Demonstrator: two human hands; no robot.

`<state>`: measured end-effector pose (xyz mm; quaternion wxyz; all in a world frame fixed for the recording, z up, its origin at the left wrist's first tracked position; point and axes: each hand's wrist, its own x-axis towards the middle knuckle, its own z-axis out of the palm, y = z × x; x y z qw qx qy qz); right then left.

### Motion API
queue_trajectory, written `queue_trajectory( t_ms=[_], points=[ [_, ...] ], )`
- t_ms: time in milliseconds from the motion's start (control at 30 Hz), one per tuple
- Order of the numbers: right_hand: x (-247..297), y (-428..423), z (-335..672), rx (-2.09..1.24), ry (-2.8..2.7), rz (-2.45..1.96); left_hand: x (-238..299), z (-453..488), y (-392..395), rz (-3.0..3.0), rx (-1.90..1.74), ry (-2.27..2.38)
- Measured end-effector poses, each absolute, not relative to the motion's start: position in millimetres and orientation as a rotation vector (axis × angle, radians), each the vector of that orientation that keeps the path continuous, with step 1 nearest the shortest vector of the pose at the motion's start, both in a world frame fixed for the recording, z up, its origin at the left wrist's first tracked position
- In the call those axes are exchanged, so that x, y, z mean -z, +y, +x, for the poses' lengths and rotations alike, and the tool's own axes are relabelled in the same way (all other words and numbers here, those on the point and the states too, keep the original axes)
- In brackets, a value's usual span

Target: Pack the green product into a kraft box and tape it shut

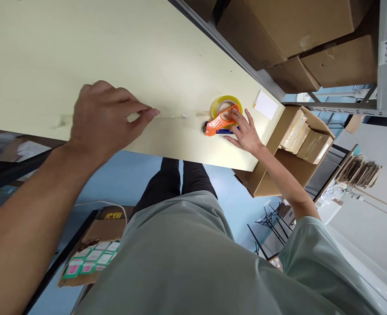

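Observation:
My left hand [106, 118] is above the table [154, 52], thumb and forefinger pinched together. From these fingertips a thin, clear strip of tape [172, 116] seems to run right, towards an orange and blue tape dispenser [217, 124]. On the dispenser is a roll of yellowish clear tape [216, 105]. My right hand [244, 133] reaches over the dispenser, its fingers on the roll's core and orange frame, the thumb near the blue handle. The dispenser lies on its side on the table.
A white card [265, 105] lies near the table's right end. Beyond that edge stands an open cardboard box [272, 175] with taped packages [300, 135] inside. Shelved cartons [298, 26] line the far side. Below left is a box of green-and-white packs [91, 260].

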<state>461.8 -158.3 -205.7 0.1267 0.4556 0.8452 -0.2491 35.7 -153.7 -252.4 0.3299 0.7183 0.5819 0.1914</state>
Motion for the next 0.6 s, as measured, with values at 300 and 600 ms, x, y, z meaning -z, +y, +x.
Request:
queue_trajectory(
  t_ms=[300,600],
  points=[
    [248,-165,463,0.765,2.6,1.402,228,51,-152,1.748,-0.329,1.653],
    [259,-143,449,0.687,2.514,1.26,205,55,-149,1.768,-0.297,1.655]
  ],
)
